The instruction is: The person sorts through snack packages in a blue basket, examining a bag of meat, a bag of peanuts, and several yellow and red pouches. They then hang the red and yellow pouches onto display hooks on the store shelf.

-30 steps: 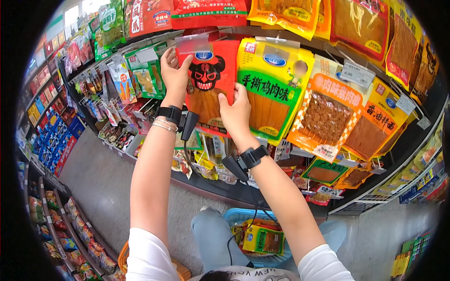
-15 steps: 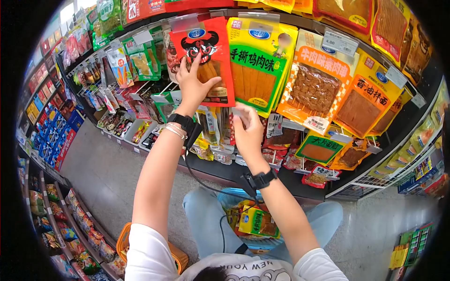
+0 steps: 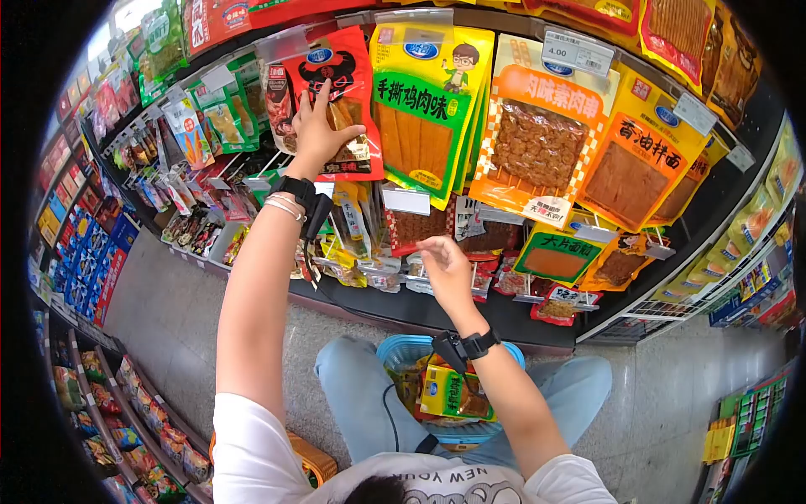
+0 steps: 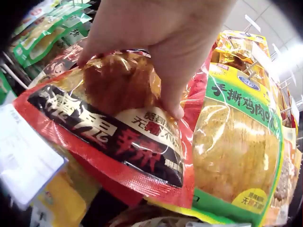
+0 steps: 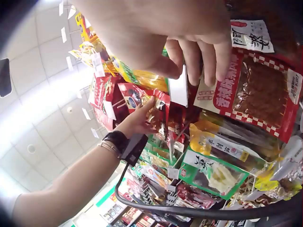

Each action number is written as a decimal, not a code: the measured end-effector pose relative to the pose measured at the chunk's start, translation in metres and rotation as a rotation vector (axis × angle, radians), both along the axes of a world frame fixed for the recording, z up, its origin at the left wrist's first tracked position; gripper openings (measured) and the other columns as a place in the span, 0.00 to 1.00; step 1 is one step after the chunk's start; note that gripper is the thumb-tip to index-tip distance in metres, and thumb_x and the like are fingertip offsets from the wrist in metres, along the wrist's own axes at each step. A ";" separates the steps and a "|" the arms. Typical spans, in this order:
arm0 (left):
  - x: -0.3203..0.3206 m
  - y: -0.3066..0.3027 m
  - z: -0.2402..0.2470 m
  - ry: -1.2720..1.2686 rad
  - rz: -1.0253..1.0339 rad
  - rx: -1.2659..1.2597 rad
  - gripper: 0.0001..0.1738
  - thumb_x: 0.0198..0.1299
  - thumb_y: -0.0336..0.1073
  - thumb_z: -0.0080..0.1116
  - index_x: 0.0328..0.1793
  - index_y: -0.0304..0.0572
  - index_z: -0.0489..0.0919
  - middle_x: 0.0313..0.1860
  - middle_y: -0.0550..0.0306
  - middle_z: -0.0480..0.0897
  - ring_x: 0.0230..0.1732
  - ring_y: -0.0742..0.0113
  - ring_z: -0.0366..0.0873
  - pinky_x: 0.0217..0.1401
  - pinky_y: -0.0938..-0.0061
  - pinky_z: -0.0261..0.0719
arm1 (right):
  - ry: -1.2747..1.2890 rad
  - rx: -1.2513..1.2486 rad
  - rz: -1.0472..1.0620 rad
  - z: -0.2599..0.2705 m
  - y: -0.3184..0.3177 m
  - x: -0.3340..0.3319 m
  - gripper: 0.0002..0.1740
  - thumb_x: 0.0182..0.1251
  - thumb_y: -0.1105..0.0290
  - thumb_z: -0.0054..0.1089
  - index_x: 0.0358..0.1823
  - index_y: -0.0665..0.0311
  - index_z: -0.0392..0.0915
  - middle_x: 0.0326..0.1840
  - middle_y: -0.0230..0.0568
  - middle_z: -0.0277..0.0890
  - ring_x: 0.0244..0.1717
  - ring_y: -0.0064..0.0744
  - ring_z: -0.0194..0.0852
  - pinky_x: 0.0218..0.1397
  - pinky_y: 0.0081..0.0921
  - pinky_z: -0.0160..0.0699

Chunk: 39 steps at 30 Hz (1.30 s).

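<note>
My left hand (image 3: 315, 134) lies on the front of a red packet (image 3: 369, 109) hanging on the rack, fingers spread. In the left wrist view, the thumb and fingertips touch the packet's (image 4: 118, 170) clear window. Beside it hangs a yellow-green packet (image 3: 420, 109). My right hand (image 3: 449, 269), empty with loosely bent fingers, is lower down, just below a red checkered packet (image 3: 411, 228). Seen from the right wrist, that hand (image 5: 161, 38) hangs near the checkered packet (image 5: 260, 90); whether they touch, I cannot tell.
More packets (image 3: 537, 143) hang to the right under price tags (image 3: 579, 50). A blue basket (image 3: 395, 346) with several packets stands on the floor between the knees. An orange basket (image 3: 315, 458) is at the lower left, and another snack shelf (image 3: 143, 420) lines the left.
My left hand has moved from the red packet's top onto its front. My right hand has left the packet's lower edge and dropped down and right. The head view has shifted.
</note>
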State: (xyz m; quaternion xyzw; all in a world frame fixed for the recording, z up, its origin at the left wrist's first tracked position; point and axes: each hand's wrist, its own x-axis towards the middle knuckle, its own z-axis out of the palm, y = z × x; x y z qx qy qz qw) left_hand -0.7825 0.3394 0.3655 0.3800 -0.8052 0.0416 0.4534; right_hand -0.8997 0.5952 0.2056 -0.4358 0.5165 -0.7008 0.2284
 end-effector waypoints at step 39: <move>0.000 0.347 -0.532 -0.034 0.110 1.401 0.22 0.46 0.41 0.67 0.46 0.38 0.79 0.39 0.46 0.83 0.43 0.55 0.81 0.49 0.64 0.77 | -0.926 0.931 -0.113 -0.297 0.201 -0.038 0.17 0.66 0.66 0.51 0.55 0.63 0.70 0.50 0.42 0.76 0.47 0.38 0.77 0.48 0.33 0.75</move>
